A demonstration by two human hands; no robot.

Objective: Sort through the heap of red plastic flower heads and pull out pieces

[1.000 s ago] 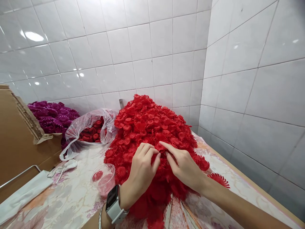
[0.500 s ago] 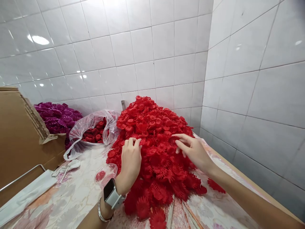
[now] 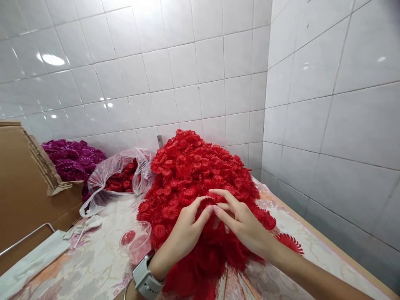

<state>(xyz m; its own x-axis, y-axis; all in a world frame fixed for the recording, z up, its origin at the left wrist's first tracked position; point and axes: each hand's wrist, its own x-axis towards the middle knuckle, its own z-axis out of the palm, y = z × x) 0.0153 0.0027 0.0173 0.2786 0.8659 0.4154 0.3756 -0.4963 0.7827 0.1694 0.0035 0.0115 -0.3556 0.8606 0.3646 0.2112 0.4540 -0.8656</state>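
Observation:
A large heap of red artificial flowers (image 3: 187,166) with fringed petals rises in front of me. Over the front of the heap my left hand (image 3: 190,221) and my right hand (image 3: 239,218) meet at the fingertips. A red artificial flower (image 3: 205,202) shows between the left thumb and fingers, and the right thumb and index finger close on its other side. The fingers partly hide this flower, and its outline blends into the heap behind. A watch with a pale strap (image 3: 146,277) is on my left wrist.
Left of the heap stand a clear plastic tub (image 3: 136,239) with red residue and a plastic bag (image 3: 104,177) of red pieces. Further left are purple flowers (image 3: 75,160) and a cardboard box (image 3: 25,175). A loose red flower (image 3: 289,243) lies at the right. Tiled walls (image 3: 212,100) enclose the table.
My left hand has moved right and my right hand has moved left and down, so their fingertips now meet around a red flower. The view has shifted slightly.

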